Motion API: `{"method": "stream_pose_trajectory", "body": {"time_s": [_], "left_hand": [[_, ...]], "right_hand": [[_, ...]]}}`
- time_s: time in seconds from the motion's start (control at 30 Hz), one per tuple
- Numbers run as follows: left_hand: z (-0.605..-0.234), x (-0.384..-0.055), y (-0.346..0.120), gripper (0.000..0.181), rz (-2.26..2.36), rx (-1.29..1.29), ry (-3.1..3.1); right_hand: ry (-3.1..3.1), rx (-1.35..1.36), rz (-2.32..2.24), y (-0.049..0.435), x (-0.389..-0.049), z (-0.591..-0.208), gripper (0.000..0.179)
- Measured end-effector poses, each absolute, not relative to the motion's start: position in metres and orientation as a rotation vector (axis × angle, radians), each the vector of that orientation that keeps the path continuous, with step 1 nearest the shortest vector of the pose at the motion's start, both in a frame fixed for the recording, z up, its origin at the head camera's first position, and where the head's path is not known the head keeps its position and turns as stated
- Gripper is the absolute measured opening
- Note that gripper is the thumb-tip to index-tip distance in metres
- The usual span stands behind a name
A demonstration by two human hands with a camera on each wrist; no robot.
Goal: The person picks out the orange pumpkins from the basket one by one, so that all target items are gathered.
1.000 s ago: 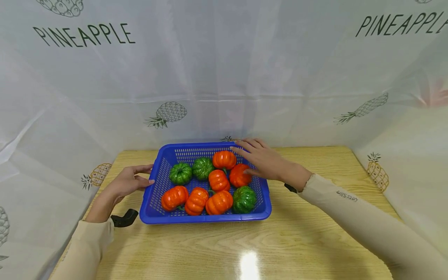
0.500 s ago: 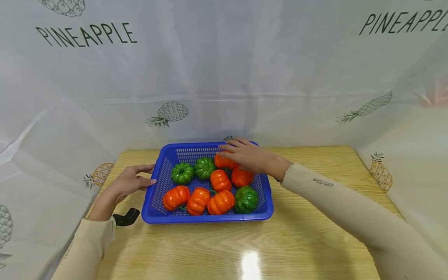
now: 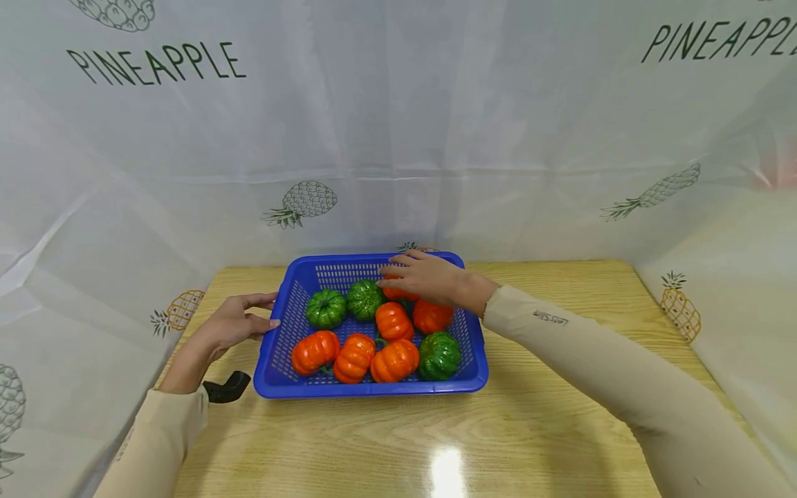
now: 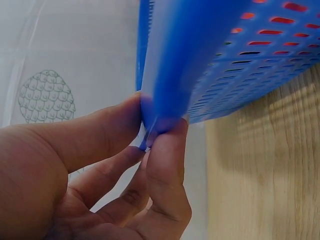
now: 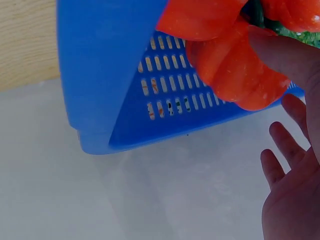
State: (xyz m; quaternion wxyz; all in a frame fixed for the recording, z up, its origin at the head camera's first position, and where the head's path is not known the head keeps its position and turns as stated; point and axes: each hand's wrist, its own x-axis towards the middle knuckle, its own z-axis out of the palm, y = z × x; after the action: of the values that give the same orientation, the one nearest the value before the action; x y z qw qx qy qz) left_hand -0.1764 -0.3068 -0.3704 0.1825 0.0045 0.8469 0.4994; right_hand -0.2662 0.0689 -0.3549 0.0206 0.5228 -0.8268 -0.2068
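Shallow hold and close neighbours are the main hazards at the basket

With twelve o'clock farthest from the person, I find the blue perforated plastic basket (image 3: 367, 390) standing on the pale wood-grain table (image 3: 324, 443). The left hand (image 3: 233, 321) pinches its rim at nine o'clock between thumb and fingers. The right hand (image 3: 426, 277) is spread over a glossy orange ribbed pumpkin (image 5: 232, 72) at one o'clock inside; its fingers are loosely extended, and I cannot confirm a firm hold.

Probable faults: the shiny skin could slip from so loose a hand; a sideways pull could drag or twist the basket, which is steadied at one side only.

Obstructions: a red-orange ribbed pumpkin (image 3: 432, 319) at three o'clock crowds the hand, and a mottled green pumpkin (image 3: 364, 301) at twelve sits near the fingertips. Beyond the far wall, a white pineapple-print sheet (image 3: 436, 138) limits room. A black curved fitting (image 3: 227, 387) at eight o'clock could knock the basket.
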Motion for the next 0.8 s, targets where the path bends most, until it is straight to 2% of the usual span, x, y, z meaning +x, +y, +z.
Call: {"method": "stream_pose_trajectory", "body": {"time_s": [0.3,0.8], "left_hand": [[-0.371,-0.176,-0.307,0.070,1.400,0.008,2.395],[-0.372,-0.175,-0.307,0.070,1.427,0.004,2.385]], "right_hand": [[-2.551,1.643,-0.677,0.065,-0.271,-0.357,0.069],[-2.482,1.700,-0.607,0.063,-0.284,-0.360,0.055]]}}
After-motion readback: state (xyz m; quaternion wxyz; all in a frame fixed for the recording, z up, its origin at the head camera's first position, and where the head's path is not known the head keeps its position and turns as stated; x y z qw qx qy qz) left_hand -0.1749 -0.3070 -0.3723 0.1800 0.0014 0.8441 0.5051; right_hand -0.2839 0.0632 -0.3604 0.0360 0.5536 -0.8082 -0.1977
